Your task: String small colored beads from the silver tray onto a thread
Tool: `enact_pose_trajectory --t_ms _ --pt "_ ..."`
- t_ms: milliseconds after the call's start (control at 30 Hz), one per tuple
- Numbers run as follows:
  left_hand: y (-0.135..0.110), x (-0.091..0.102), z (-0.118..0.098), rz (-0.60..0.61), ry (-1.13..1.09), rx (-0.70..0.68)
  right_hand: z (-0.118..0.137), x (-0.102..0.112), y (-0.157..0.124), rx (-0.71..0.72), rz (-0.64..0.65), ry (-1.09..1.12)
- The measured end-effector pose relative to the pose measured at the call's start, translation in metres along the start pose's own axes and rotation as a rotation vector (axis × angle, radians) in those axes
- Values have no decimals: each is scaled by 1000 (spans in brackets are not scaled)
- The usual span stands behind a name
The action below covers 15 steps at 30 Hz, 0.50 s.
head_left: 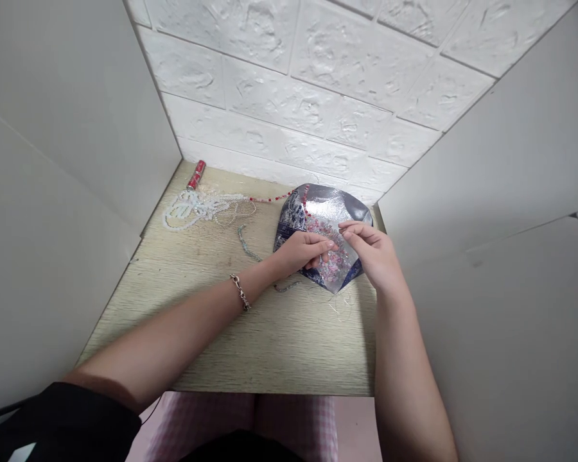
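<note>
Both hands work close together over a shallow holder with a shiny silver lining (334, 200) and a dark blue patterned edge. Loose small pink, red and clear beads (336, 273) lie in it. My left hand (309, 250) is closed in a pinch above the beads, thumb against forefinger; what it grips is too small to make out. To its right, my right hand (370, 249) also pinches with thumb and forefinger, the content likewise too fine to tell. A strand of red beads (270, 199) runs over the holder's far left rim onto the tabletop.
White bead strands (192, 206) lie at the back left beside a red cylinder (197, 173). A pale green bead strand (245, 244) curves left of the holder. Thin clear threads (340, 305) lie before it. White walls enclose the wooden table (270, 350) on three sides.
</note>
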State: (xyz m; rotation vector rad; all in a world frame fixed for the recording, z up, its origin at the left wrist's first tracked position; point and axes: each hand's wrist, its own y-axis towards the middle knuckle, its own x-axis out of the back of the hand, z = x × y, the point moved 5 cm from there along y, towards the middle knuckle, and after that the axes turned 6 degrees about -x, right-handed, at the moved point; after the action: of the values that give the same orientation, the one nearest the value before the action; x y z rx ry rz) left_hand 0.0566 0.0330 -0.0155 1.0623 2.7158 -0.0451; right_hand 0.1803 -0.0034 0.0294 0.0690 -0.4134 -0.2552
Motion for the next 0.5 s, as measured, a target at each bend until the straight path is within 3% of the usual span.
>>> enact_pose_trajectory --t_ms 167,333,500 --pt "-1 0 0 -11 -41 21 -8 17 4 48 -230 -370" --pt "1 0 0 -26 -43 38 -21 18 7 50 -162 -740" --pt "1 0 2 -13 -46 58 -30 14 7 61 -91 -882"
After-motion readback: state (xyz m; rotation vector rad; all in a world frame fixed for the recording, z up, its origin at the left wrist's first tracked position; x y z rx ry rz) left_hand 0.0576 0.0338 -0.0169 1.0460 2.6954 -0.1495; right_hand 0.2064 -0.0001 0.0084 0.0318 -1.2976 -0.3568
